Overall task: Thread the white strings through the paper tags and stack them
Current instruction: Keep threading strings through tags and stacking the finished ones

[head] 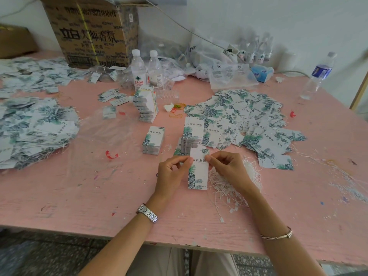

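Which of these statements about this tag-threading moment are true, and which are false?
1. The left hand and right hand both pinch one paper tag. True.
2. The white strings lie tangled beside the left hand. False: the white strings lie by the right hand.
3. A wristwatch sits on the left wrist. True.
4. The cardboard box stands at the near edge of the table. False: it stands at the far side, by the wall.

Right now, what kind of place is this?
Probably a small packing workshop: heaps of paper tags on the pink table, a tangle of white strings, and a cardboard carton at the back.
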The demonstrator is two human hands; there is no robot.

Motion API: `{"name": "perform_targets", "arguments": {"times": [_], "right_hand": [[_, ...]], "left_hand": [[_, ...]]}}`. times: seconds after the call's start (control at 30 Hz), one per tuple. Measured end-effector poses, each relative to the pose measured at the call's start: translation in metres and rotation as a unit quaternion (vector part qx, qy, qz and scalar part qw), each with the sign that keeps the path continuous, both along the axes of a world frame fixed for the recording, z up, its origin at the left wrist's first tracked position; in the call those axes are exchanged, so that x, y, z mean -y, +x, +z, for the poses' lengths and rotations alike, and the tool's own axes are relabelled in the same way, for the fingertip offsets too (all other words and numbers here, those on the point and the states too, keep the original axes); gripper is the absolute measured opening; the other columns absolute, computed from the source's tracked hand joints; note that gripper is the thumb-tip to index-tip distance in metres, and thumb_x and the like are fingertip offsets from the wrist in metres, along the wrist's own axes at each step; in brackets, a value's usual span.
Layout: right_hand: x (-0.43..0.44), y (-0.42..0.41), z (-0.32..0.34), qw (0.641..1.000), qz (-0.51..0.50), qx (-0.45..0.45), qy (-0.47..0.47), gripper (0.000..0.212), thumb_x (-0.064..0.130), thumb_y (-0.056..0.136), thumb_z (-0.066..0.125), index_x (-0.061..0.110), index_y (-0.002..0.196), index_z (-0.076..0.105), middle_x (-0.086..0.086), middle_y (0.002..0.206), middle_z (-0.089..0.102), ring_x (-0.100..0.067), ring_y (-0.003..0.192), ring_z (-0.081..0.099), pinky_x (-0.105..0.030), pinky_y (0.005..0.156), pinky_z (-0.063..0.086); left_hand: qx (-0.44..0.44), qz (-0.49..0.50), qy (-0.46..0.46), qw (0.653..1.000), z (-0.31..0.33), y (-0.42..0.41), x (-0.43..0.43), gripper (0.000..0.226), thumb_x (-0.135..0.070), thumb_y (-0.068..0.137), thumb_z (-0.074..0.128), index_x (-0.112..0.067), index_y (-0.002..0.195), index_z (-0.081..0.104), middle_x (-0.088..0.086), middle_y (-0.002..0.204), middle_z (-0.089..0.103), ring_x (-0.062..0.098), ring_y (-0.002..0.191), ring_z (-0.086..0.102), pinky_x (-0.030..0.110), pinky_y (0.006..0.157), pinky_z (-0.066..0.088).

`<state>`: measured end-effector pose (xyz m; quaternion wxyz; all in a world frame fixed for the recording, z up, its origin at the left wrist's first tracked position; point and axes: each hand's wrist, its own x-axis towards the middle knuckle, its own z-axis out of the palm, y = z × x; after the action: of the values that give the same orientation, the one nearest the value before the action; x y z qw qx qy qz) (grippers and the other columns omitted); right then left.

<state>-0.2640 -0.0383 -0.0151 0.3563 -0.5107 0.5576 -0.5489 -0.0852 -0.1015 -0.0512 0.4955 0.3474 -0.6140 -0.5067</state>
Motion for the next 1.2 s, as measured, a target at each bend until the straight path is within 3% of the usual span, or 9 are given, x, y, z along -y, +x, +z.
{"name": "perform_targets", "arguments": {"times": [0.27, 0.4, 0.6, 0.73, 0.9, 1.0, 1.07, 1.13, 1.2], "right_hand": [[-0.001, 0.0, -0.001, 1.0, 0.005, -0.002, -0.003, 0.022, 0.026, 0.089, 0.068, 0.005, 0.084, 0.074, 0.008, 0.056, 0.063, -0.006, 0.038, 0.03, -0.018, 0.039, 0.025], [0.0, 0.0, -0.002, 1.0, 0.003, 0.005, -0.002, 0.021, 0.028, 0.088, 0.07, 0.008, 0.086, 0.075, 0.001, 0.064, 0.069, -0.009, 0.039, 0.03, -0.02, 0.039, 0.025], [0.001, -0.002, -0.004, 1.0, 0.005, 0.005, -0.003, 0.023, 0.029, 0.088, 0.07, 0.006, 0.088, 0.076, -0.001, 0.066, 0.07, -0.008, 0.04, 0.031, -0.019, 0.039, 0.026], [0.0, -0.002, -0.005, 1.0, 0.013, -0.004, -0.009, 0.018, 0.022, 0.092, 0.069, 0.005, 0.086, 0.075, 0.007, 0.059, 0.066, -0.008, 0.039, 0.029, -0.019, 0.039, 0.025], [0.0, -0.005, -0.003, 0.999, 0.012, -0.023, -0.02, 0.022, 0.023, 0.093, 0.065, 0.003, 0.09, 0.074, 0.002, 0.066, 0.067, -0.009, 0.044, 0.03, -0.02, 0.043, 0.025], [-0.004, -0.011, 0.003, 0.995, 0.003, -0.095, -0.036, 0.013, 0.018, 0.092, 0.067, 0.007, 0.092, 0.073, 0.012, 0.072, 0.068, -0.004, 0.05, 0.035, -0.015, 0.05, 0.03], [-0.01, -0.016, 0.009, 0.984, 0.07, -0.163, -0.024, 0.005, 0.01, 0.09, 0.07, 0.008, 0.093, 0.074, 0.009, 0.083, 0.068, -0.006, 0.055, 0.041, -0.016, 0.054, 0.034], [-0.018, -0.019, 0.013, 0.953, 0.171, -0.25, 0.019, 0.01, 0.005, 0.088, 0.072, 0.011, 0.094, 0.077, 0.005, 0.091, 0.064, -0.007, 0.07, 0.054, -0.019, 0.067, 0.044], [-0.027, -0.018, 0.014, 0.902, 0.229, -0.36, 0.063, 0.015, 0.008, 0.086, 0.076, 0.02, 0.095, 0.08, 0.009, 0.09, 0.058, -0.005, 0.081, 0.055, -0.025, 0.075, 0.047]], "left_hand": [[-0.008, 0.001, 0.017, 1.0, 0.001, 0.001, -0.002, 0.014, -0.012, 0.089, 0.075, -0.023, 0.098, 0.076, -0.023, 0.079, 0.073, -0.01, 0.067, 0.054, 0.007, 0.06, 0.039], [-0.009, 0.002, 0.033, 0.999, 0.0, 0.0, -0.002, 0.013, -0.013, 0.088, 0.075, -0.021, 0.1, 0.077, -0.018, 0.081, 0.075, -0.008, 0.068, 0.054, 0.008, 0.061, 0.04], [-0.012, 0.0, 0.051, 0.999, 0.0, 0.001, -0.002, 0.011, -0.018, 0.09, 0.075, -0.023, 0.099, 0.078, -0.008, 0.091, 0.078, 0.004, 0.085, 0.07, 0.014, 0.069, 0.05], [-0.02, -0.006, 0.066, 0.998, 0.0, 0.001, -0.001, 0.013, -0.018, 0.089, 0.076, -0.029, 0.094, 0.077, -0.007, 0.091, 0.078, 0.014, 0.087, 0.073, 0.027, 0.075, 0.059], [-0.068, 0.02, 0.085, 0.994, 0.002, 0.001, -0.001, 0.013, -0.01, 0.087, 0.076, -0.023, 0.089, 0.078, -0.006, 0.084, 0.078, 0.003, 0.077, 0.072, 0.014, 0.068, 0.053], [-0.111, 0.046, 0.116, 0.986, 0.003, 0.002, 0.0, 0.012, -0.008, 0.087, 0.075, -0.019, 0.09, 0.078, -0.005, 0.084, 0.078, 0.002, 0.077, 0.071, 0.014, 0.069, 0.053], [-0.129, 0.054, 0.13, 0.982, 0.004, 0.003, 0.002, 0.013, -0.008, 0.087, 0.075, -0.02, 0.089, 0.077, -0.005, 0.084, 0.078, 0.003, 0.078, 0.071, 0.015, 0.07, 0.054], [-0.136, 0.059, 0.137, 0.98, 0.004, 0.003, 0.002, 0.013, -0.008, 0.087, 0.075, -0.021, 0.088, 0.078, -0.004, 0.084, 0.078, 0.003, 0.078, 0.069, 0.016, 0.071, 0.054], [-0.135, 0.06, 0.135, 0.98, 0.004, 0.004, 0.002, 0.011, -0.009, 0.088, 0.075, -0.02, 0.09, 0.077, -0.005, 0.083, 0.078, 0.003, 0.077, 0.068, 0.016, 0.071, 0.053]]}}
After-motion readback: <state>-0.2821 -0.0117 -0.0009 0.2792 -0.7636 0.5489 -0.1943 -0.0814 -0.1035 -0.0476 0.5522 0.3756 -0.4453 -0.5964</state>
